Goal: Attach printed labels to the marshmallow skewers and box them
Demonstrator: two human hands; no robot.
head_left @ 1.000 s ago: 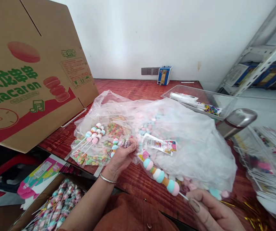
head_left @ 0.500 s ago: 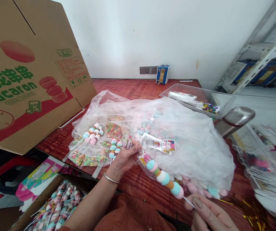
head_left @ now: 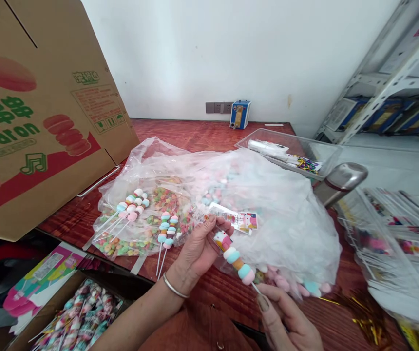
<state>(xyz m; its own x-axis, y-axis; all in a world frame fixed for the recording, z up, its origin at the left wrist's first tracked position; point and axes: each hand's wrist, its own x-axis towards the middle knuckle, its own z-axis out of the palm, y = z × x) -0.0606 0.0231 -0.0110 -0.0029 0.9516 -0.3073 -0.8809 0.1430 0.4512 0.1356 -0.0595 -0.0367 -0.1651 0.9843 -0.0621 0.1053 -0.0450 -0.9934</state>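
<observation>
My left hand [head_left: 200, 246], a bangle at its wrist, pinches a clear printed wrapper [head_left: 223, 241]. The wrapper covers the upper end of a marshmallow skewer [head_left: 245, 274] with white, blue, orange and pink pieces. My right hand [head_left: 286, 317] grips the thin white stick [head_left: 256, 288] at the skewer's lower end. Just beyond my left hand, another printed wrapper [head_left: 249, 221] lies on the plastic bag. Left of that hand are two finished-looking skewers [head_left: 163, 226], and farther left a cluster of several more skewers [head_left: 131, 205].
A large plastic bag [head_left: 286, 204] of candy spreads over the red wooden table [head_left: 191, 130]. A big carton [head_left: 56, 117] stands left; below it, an open box holds wrapped skewers [head_left: 85, 312]. Right are a steel flask [head_left: 341, 180], a clear tray [head_left: 328, 158] and bins of sticks and wrappers [head_left: 385, 248].
The skewer has slid farther up into the wrapper, so fewer marshmallows show bare. My right hand has moved left, closer to my left hand. The view has shifted slightly right.
</observation>
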